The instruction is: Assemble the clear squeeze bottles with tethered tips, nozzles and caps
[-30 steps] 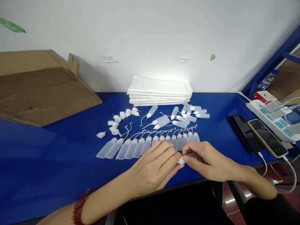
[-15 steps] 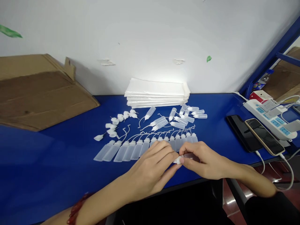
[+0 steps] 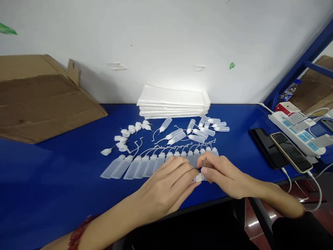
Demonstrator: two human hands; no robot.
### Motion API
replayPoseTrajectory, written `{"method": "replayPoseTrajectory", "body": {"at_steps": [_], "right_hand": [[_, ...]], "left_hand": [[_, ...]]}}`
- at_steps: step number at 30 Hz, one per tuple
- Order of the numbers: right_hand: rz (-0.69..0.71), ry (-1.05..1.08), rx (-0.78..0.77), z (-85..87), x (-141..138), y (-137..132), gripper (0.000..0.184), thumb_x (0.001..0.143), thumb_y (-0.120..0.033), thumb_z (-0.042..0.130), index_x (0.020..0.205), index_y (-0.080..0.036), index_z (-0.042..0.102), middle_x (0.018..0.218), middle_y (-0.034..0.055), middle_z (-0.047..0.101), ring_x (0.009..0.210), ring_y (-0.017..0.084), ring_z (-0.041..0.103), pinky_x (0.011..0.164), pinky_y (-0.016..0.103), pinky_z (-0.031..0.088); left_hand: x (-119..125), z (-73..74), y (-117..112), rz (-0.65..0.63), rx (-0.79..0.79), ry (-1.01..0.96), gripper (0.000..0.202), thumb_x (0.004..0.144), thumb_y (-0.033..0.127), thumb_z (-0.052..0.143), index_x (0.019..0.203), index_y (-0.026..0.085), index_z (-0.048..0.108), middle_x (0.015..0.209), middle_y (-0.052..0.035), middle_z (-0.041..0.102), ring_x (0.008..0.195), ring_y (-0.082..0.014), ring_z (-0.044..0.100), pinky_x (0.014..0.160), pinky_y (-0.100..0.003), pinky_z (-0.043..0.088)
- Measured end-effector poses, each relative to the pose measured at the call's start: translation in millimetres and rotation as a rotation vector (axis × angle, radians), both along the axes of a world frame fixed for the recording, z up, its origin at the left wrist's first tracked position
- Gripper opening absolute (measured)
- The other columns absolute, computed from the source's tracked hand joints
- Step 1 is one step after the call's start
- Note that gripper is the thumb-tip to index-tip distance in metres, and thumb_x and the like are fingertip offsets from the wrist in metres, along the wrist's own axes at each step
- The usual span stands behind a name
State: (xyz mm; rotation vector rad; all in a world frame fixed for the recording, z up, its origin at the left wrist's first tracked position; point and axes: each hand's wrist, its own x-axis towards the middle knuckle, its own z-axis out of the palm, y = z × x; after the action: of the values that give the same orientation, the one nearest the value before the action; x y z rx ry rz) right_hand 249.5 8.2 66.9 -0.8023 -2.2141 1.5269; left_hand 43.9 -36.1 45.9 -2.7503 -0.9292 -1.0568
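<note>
My left hand (image 3: 169,184) is closed, its thumb and fingertips pinching a small bottle by its white cap (image 3: 199,177). The bottle's clear body runs behind my right hand and is mostly hidden. Close beside the cap, my right hand (image 3: 226,173) has its thumb and index finger apart with a gap between them; its lower fingers are partly hidden. Just beyond both hands lies a row of flat translucent squeeze bottles (image 3: 134,167) with white caps and thin bent tubes pointing away. My left hand and forearm cover part of that row.
Loose white caps (image 3: 125,133) with thin tips lie at left. Smaller bottles (image 3: 199,133) are scattered behind the row. A stack of white packets (image 3: 173,102) stands against the wall. Cardboard (image 3: 47,100) is at left; phones (image 3: 291,152) and a power strip (image 3: 296,132) are at right.
My right thumb has come off the white cap, and thumb and index finger have parted. The left hand keeps its pinch. The view has shifted slightly.
</note>
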Motion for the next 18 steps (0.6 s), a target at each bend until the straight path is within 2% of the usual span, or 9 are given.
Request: {"method": "replayPoseTrajectory", "body": {"at_steps": [3, 5, 8, 11, 14, 16, 18], "right_hand": [[0.022, -0.036, 0.057, 2.6, 1, 0, 0.018, 0.101, -0.034, 0.038, 0.101, -0.018, 0.046, 0.062, -0.0078, 0.042, 0.054, 0.009, 0.039, 0.054, 0.023, 0.033], [0.059, -0.053, 0.048, 3.5, 0, 0, 0.013, 0.097, -0.030, 0.045, 0.098, -0.018, 0.049, 0.060, -0.0085, 0.040, 0.051, 0.008, 0.037, 0.051, 0.021, 0.031], [0.099, -0.017, 0.040, 2.2, -1, 1, 0.006, 0.090, -0.022, 0.052, 0.087, -0.017, 0.053, 0.058, -0.0092, 0.039, 0.047, 0.006, 0.033, 0.047, 0.019, 0.029], [0.090, 0.038, 0.096, -0.3, -3, 0, 0.011, 0.091, -0.023, 0.052, 0.082, -0.016, 0.054, 0.059, -0.0083, 0.039, 0.049, 0.006, 0.034, 0.048, 0.019, 0.030], [0.077, 0.031, 0.088, -1.4, -3, 0, 0.013, 0.092, -0.025, 0.053, 0.083, -0.016, 0.055, 0.058, -0.0085, 0.039, 0.049, 0.006, 0.033, 0.047, 0.019, 0.029], [0.094, 0.012, 0.055, -1.6, -2, 1, 0.012, 0.091, -0.024, 0.053, 0.081, -0.017, 0.054, 0.057, -0.0087, 0.038, 0.049, 0.006, 0.033, 0.046, 0.019, 0.028], [0.123, -0.019, 0.008, -1.7, -1, 2, 0.009, 0.088, -0.022, 0.054, 0.080, -0.017, 0.053, 0.057, -0.0087, 0.039, 0.049, 0.006, 0.034, 0.046, 0.019, 0.028]], "left_hand": [[-3, -7.5, -1, 0.023, 0.306, 0.154, 0.014, 0.091, 0.006, 0.052, 0.096, 0.008, 0.064, 0.084, -0.0099, 0.070, 0.084, -0.0232, 0.062, 0.075, -0.037, 0.049], [-5, -10.1, -3, 0.016, 0.370, 0.203, 0.022, 0.093, 0.006, 0.046, 0.100, 0.008, 0.066, 0.091, -0.0106, 0.072, 0.092, -0.0236, 0.065, 0.081, -0.038, 0.050], [-6, -7.7, -5, 0.039, 0.319, 0.137, 0.019, 0.092, 0.005, 0.049, 0.102, 0.009, 0.065, 0.089, -0.0087, 0.073, 0.088, -0.0224, 0.065, 0.079, -0.038, 0.050], [-2, -0.2, -3, 0.061, 0.090, -0.010, 0.010, 0.092, 0.013, 0.058, 0.102, 0.012, 0.061, 0.085, -0.0070, 0.070, 0.081, -0.0204, 0.062, 0.072, -0.036, 0.050], [1, 5.1, -1, 0.029, -0.100, -0.104, 0.005, 0.095, 0.019, 0.056, 0.099, 0.015, 0.057, 0.083, -0.0056, 0.068, 0.080, -0.0183, 0.059, 0.070, -0.034, 0.051], [1, 4.9, -2, -0.001, -0.102, -0.102, 0.003, 0.096, 0.016, 0.054, 0.096, 0.015, 0.056, 0.079, -0.0046, 0.066, 0.076, -0.0176, 0.058, 0.068, -0.033, 0.050], [1, 2.2, -5, -0.026, 0.019, -0.009, 0.008, 0.096, 0.012, 0.050, 0.096, 0.013, 0.058, 0.079, -0.0059, 0.067, 0.076, -0.0189, 0.059, 0.068, -0.033, 0.050]]}}
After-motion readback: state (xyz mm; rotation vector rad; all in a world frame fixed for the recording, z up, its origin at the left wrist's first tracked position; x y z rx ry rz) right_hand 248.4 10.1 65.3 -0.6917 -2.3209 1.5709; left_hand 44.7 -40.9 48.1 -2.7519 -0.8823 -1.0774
